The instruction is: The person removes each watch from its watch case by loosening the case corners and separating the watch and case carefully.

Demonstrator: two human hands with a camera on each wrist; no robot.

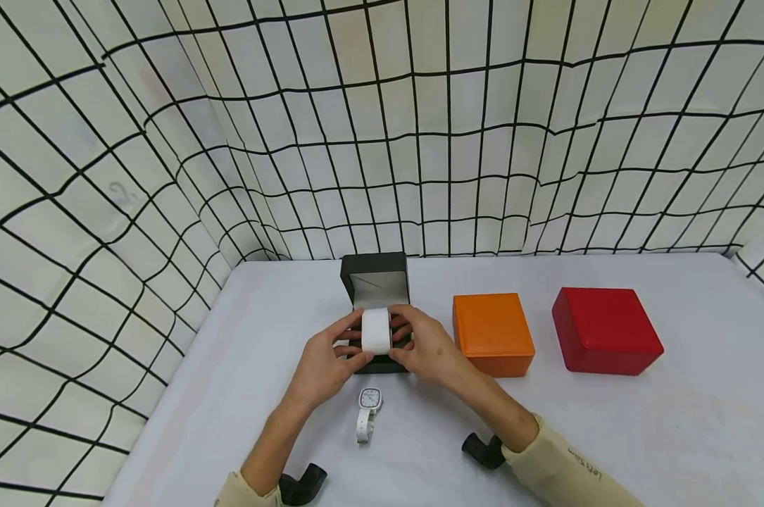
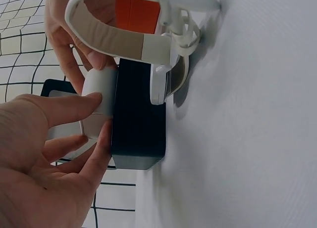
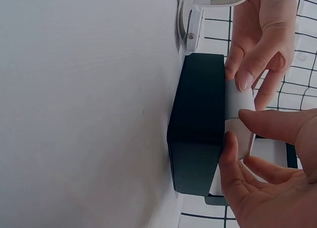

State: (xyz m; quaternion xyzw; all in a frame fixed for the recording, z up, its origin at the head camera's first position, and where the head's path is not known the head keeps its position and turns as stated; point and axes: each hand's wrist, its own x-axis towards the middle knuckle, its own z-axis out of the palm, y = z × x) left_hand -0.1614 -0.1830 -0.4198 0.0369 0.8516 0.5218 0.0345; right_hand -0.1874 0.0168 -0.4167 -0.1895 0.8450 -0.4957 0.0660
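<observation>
Hands meet over the open black watch box [image 1: 382, 362] in the middle of the white surface [image 1: 610, 422], both forearms coming in from the near edge and slanting toward each other. The left hand [image 1: 323, 362] holds the left end of the white cylindrical watch cushion [image 1: 376, 330] with its thumb and curled fingers, and the right hand [image 1: 422, 345] pinches the right end in the same way, thumb on the near side, fingers over the top. The cushion sits in the mouth of the box, its long axis lying left to right, between the two hands. The lid of the box stands upright behind it, with the grey lining facing the person. Just in front of the box lies a white wristwatch with a square dial [image 1: 367, 408], its strap pointing toward the person. To the right stand an orange square box [image 1: 492, 332] and, further right, a red square box [image 1: 603, 329], both closed.
</observation>
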